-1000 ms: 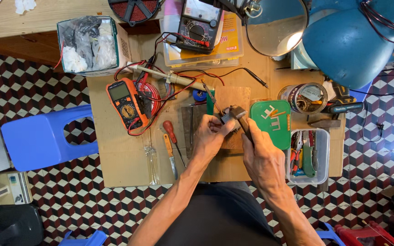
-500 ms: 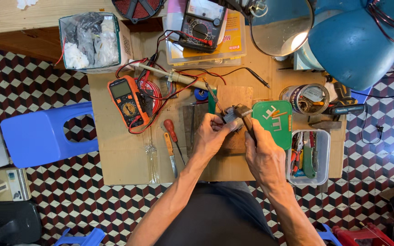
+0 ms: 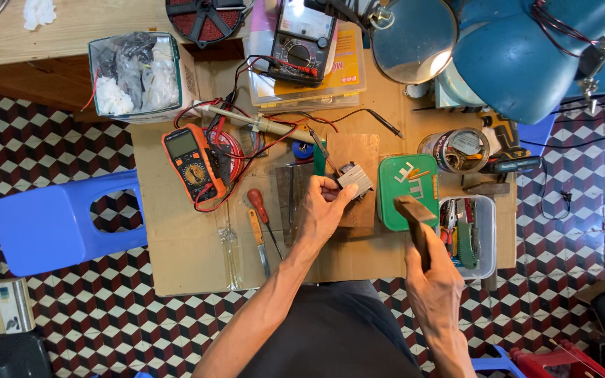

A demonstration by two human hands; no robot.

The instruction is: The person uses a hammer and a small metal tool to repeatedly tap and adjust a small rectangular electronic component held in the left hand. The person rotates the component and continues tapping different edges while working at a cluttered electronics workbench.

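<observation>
Crowded cardboard-covered worktop (image 3: 176, 259) below, the left hand (image 3: 323, 210) pinches a small ribbed metal block (image 3: 356, 179) on a wooden board (image 3: 358, 150) while the right hand (image 3: 432, 280) grips a raised brown-handled tool (image 3: 414, 217), a stray swing risking pinched fingertips.

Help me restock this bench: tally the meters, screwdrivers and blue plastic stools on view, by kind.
Multimeters: 2, the orange handheld multimeter and the black analogue multimeter.
Screwdrivers: 2, the red-handled screwdriver and the yellow-handled screwdriver.
Blue plastic stools: 1, the blue plastic stool.
Total: 5.
</observation>
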